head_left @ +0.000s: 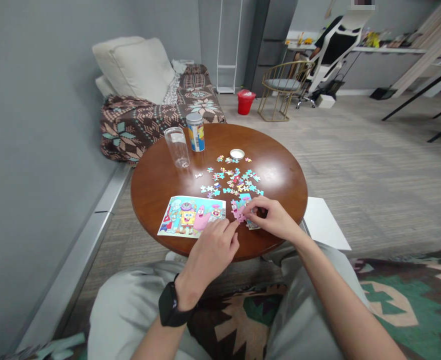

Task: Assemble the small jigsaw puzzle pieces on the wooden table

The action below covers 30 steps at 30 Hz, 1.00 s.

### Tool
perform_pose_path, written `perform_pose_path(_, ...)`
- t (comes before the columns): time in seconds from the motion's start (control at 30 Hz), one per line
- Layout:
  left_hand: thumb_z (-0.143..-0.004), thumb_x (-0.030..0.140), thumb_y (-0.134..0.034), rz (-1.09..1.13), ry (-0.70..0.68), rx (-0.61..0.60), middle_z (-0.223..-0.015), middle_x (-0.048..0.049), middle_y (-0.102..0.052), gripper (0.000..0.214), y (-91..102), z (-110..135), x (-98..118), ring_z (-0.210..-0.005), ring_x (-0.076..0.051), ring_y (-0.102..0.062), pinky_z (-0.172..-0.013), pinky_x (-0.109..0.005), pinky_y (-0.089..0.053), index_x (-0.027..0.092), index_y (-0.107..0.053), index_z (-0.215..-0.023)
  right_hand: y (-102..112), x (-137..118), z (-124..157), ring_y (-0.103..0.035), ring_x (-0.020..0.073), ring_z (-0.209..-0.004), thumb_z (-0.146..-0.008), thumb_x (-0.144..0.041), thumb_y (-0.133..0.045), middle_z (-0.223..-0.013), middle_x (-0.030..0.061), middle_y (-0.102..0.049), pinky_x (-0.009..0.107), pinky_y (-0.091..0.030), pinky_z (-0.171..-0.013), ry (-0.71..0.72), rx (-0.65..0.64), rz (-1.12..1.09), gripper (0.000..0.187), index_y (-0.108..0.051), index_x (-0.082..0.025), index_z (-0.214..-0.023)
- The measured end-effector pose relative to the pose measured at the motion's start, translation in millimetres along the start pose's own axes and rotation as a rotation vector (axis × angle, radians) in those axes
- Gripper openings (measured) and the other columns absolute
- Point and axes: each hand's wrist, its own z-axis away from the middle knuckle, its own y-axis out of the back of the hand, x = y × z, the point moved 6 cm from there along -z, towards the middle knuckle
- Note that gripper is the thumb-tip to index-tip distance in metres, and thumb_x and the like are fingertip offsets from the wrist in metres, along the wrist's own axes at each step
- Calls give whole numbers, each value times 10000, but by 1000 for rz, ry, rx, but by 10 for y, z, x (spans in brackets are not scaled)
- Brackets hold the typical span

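A partly joined jigsaw puzzle (238, 210) lies near the table's front edge, showing a pink cartoon figure and a blue background. Over its right part is my right hand (271, 217), thumb and index finger pinched on a puzzle piece that they mostly cover. My left hand (215, 247) rests palm down, fingers reaching forward and apart, its index fingertip by the puzzle's lower left edge. It covers the lower right corner of the printed reference picture (186, 215), which shows several cartoon figures. Loose puzzle pieces (239, 180) are scattered just beyond the joined part.
On the round wooden table (149, 185) stand a clear tumbler (177, 147) and a printed can with a silver lid (195, 132). A round lid (237, 154) lies behind the pieces. Beyond are a sofa (160, 115), a red bin (245, 102) and a seated person (327, 37).
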Motion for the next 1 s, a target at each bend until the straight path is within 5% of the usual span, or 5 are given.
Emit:
perform_pose_path(0.43, -955, 82, -460, -113, -322, -22, -822, -23, -601, 136, 37, 109, 201, -770, -186, -593, -713, -331, -511, 158, -562, -1002, 51, 54, -4, -525, 137, -630, -886, -319, -564, -801, 26, -625, 279, -434, -613, -68, 30, -115, 226, -748, -201, -944)
perform_pose_path(0.7, -933, 126, -501, 30, -8, 15, -936, -57, -638, 246, 25, 31, 43, -880, -208, -629, -807, -365, -540, 145, -534, -1176, 35, 44, -18, -567, 165, -729, -884, -294, -551, -856, 49, -672, 297, -456, -674, -18, -2, -109, 217, -749, -206, -880)
perform_pose_path(1.0, -920, 125, -511, 51, -2, -35, -936, -56, -651, 284, 7, 22, 28, -891, -212, -638, -815, -374, -552, 148, -558, -1200, 26, 79, -5, -466, 129, -573, -885, -391, -587, -621, -19, -539, 266, -376, -561, -98, 5, -163, 233, -689, -182, -880)
